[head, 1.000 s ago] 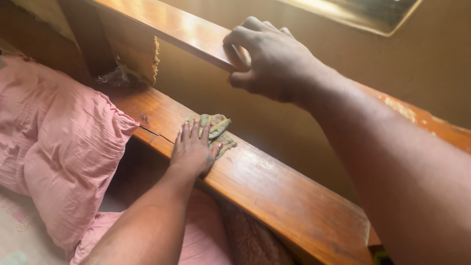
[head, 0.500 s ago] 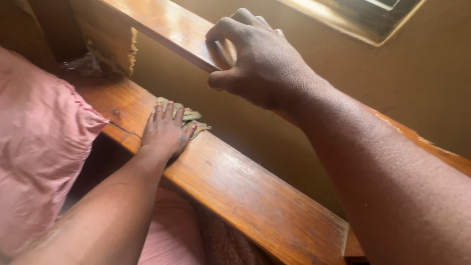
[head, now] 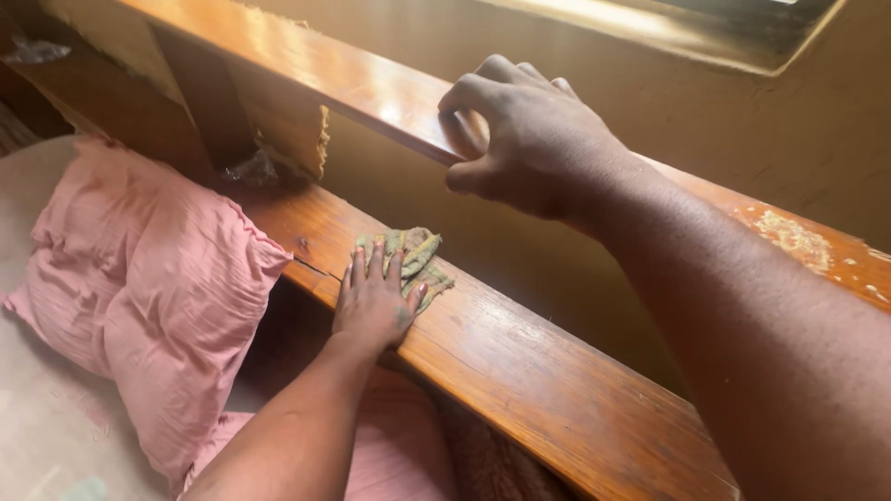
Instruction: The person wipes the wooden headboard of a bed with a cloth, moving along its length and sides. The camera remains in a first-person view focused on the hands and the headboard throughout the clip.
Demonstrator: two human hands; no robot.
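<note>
While right hand (head: pixel 524 139) clamps upper rail (head: pixel 306 65), left hand (head: pixel 376 297) lies flat, fingers spread, on rag (head: pixel 418 255) atop lower rail (head: pixel 520 371), beside pink pillow (head: pixel 148 278).

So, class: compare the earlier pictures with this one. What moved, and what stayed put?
Little changed. The left hand still presses the green cloth flat on the lower rail, near the same crack; any rubbing is slight. The right hand keeps its grip on the upper rail. Mostly the view shifted.
</note>
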